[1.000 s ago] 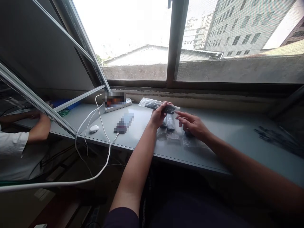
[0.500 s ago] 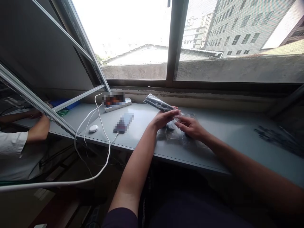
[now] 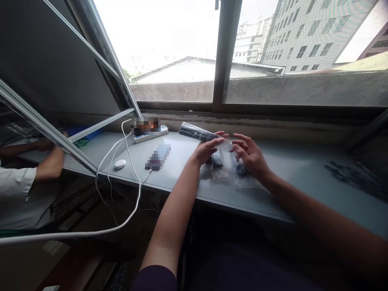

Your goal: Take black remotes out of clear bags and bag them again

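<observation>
My left hand (image 3: 208,148) is closed on a clear plastic bag (image 3: 226,144) that holds a long black item (image 3: 197,132) with small pale marks on its face. The bag is raised above the table, its black end pointing left toward the window. At the bag's loose right end is my right hand (image 3: 249,152), fingers spread and bent; whether a fingertip touches the plastic I cannot tell. Below both hands, several clear bags with dark contents (image 3: 217,159) lie on the grey table (image 3: 182,173).
A phone (image 3: 157,157) on a white cable, a round white case (image 3: 120,164) and a power strip (image 3: 151,134) are at left. Dark thin pieces (image 3: 348,173) lie at right. A metal frame (image 3: 75,151) separates another person's arm (image 3: 50,165). White cables loop past the table edge.
My right hand has opened and drawn back slightly from the bag's end, which it was pinching. The bag has tilted flatter and shifted a little left in my left hand.
</observation>
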The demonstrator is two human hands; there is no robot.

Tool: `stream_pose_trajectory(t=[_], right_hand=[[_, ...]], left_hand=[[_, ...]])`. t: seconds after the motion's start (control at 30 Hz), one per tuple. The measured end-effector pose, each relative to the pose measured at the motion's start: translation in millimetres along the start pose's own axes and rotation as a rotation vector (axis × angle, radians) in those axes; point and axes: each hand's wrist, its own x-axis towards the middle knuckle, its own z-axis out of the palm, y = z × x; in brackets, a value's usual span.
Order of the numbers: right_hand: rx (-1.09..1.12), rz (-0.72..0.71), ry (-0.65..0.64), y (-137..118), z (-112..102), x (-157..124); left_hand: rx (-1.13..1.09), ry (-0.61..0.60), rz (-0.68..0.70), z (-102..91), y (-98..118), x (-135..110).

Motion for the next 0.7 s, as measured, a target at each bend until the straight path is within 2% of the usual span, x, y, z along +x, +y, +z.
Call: stream_pose_trajectory(t=[0.27,0.4,0.57,0.7], right_hand=[[-0.060,0.027,-0.104,3.1,-0.6,0.7],[-0.001,0.083,-0.159,-0.9,-1.6,2.5],[0.058,0.155,-0.107,-3.5,-4.3,4.2],[0.099,0.157,-0.198,-6.9,-4.9,3.0]], left_hand=[[0.021,-0.033,-0.001,-0.2,1.0,-0.1],[0.023,-0.025,0.000,-0.4,0.0,0.4],[0.021,-0.029,-0.001,-2.0,-0.9,1.4],[0.039,-0.093,-0.031,-0.6,0.2,-0.4]])
